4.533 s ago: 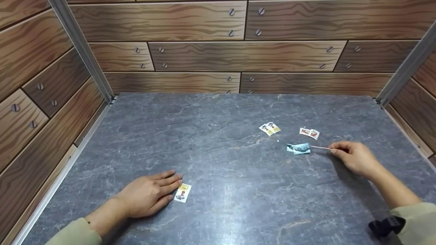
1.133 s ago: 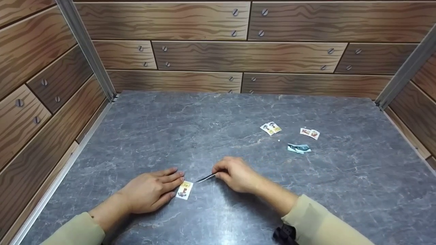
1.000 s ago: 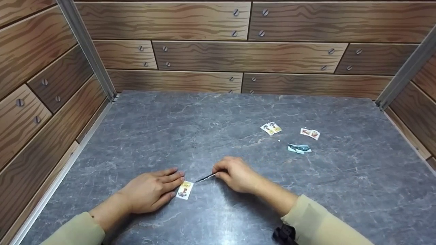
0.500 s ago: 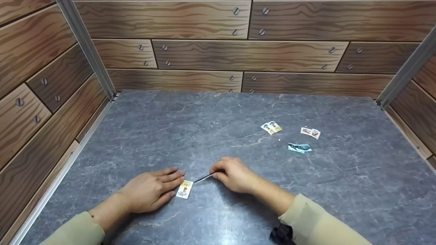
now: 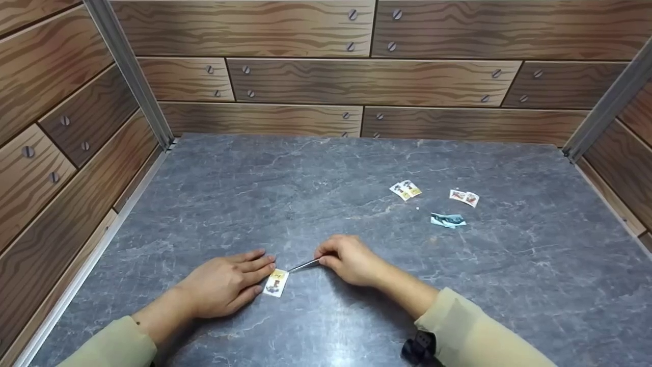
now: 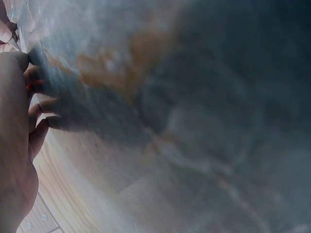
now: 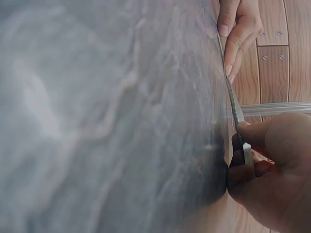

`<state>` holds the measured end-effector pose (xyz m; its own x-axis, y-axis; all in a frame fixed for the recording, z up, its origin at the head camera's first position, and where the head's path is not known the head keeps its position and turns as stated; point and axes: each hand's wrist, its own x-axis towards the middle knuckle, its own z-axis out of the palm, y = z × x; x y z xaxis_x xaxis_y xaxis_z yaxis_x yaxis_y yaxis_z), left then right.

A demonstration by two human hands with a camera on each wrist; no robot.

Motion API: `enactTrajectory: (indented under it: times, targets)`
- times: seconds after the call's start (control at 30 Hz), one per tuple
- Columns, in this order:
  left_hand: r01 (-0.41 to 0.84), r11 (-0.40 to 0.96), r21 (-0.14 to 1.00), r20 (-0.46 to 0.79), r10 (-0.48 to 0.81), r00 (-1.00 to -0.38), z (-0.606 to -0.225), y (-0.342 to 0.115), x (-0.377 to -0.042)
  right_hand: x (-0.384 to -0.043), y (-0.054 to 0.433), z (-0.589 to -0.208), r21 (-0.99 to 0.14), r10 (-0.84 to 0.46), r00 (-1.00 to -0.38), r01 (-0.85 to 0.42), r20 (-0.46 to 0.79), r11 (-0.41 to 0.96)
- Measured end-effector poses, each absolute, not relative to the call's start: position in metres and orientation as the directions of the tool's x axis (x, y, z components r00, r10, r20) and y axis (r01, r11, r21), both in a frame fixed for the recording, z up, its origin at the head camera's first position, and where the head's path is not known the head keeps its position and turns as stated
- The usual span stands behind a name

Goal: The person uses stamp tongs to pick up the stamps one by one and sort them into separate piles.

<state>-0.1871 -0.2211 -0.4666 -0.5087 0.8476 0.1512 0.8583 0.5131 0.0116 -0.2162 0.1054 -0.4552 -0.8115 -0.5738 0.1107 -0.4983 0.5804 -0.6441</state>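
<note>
In the head view, my left hand (image 5: pixel 224 285) lies flat on the grey table, its fingertips touching the left edge of a small white and yellow stamp (image 5: pixel 276 283). My right hand (image 5: pixel 351 261) pinches slim metal tweezers (image 5: pixel 304 265) between thumb and fingers. Their tip reaches the stamp's upper right corner; whether it grips the paper is too small to tell. The right wrist view shows the tweezers (image 7: pixel 234 104) held low along the tabletop, pointing toward my left hand (image 7: pixel 238 36). In the left wrist view, my left hand (image 6: pixel 17 141) hides the stamp.
Farther back on the right of the table (image 5: pixel 229 188) lie two overlapping yellow and white stamps (image 5: pixel 406 190), two red and white ones (image 5: pixel 464 197) and overlapping blue ones (image 5: pixel 448 220). A tiny white speck sits between them. Wood-patterned walls (image 5: pixel 295 81) enclose the table.
My right hand has left the blue stamps and come left with the tweezers. Over the last second their tip has closed the small gap to the stamp's corner. My left hand has stayed put.
</note>
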Motion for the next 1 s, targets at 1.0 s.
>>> enactTrajectory:
  times: [1.0]
  targets:
    - [0.859,0.512,-0.028,0.141,0.852,-0.504,-0.467,-0.222,-0.185,-0.216,0.130,-0.448,-0.650,-0.568,-0.809,-0.513,0.150,0.561]
